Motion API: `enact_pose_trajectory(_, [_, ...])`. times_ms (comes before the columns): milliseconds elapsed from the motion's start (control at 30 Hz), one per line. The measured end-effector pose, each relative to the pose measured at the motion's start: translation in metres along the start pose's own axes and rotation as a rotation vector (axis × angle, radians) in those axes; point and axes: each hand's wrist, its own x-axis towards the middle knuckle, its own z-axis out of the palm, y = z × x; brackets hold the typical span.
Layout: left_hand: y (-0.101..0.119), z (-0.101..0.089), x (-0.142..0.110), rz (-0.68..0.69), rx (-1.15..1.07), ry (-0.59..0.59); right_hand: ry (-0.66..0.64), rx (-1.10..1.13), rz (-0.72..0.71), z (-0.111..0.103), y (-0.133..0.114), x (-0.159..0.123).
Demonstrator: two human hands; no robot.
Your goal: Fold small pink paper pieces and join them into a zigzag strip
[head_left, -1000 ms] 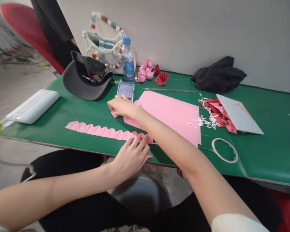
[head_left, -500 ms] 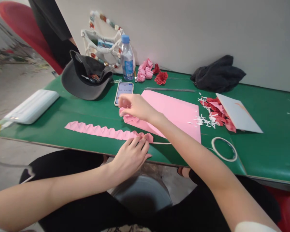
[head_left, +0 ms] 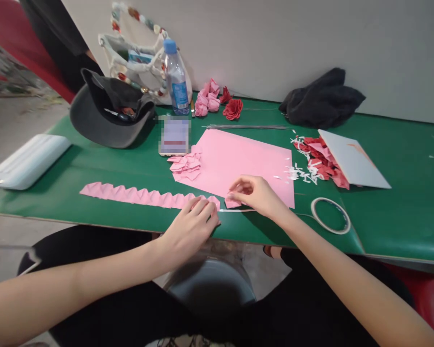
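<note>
A long strip of overlapping pink paper petals (head_left: 137, 195) lies along the near edge of the green table (head_left: 104, 166). My left hand (head_left: 190, 226) rests fingers-down on the strip's right end, pressing it flat. Just right of it my right hand (head_left: 255, 195) pinches a small pink paper petal (head_left: 232, 202) over a thin white tape line. A pile of loose pink petals (head_left: 184, 165) lies at the left corner of a large pink sheet (head_left: 238, 161).
A phone (head_left: 174, 135), a grey cap (head_left: 106, 113), a water bottle (head_left: 176, 79) and paper roses (head_left: 217, 101) stand behind. A white tape ring (head_left: 330, 215), red scraps (head_left: 320, 164), a white card (head_left: 350, 161), a black cloth (head_left: 321, 101) lie right. White case (head_left: 25, 159) at left.
My right hand left the petal pile by the phone and came back toward me with one petal, now beside my left hand. My left hand stayed on the strip.
</note>
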Motion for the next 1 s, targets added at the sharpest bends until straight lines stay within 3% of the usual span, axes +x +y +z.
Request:
enact_pose_trajectory(467, [0.004,0.004,-0.003,0.045,0.052,0.136,-0.02,-0.057,-0.038,0.012,0.005,0.007])
enact_pose_trajectory(733, [0.005,0.003,-0.005,0.02,-0.019,0.13,0.024,-0.013,-0.027,0.015,0.003,0.002])
enact_pose_trajectory(1000, [0.003,0.002,-0.003,0.026,0.047,0.087,0.034,-0.001,-0.021,0.017,0.005,0.002])
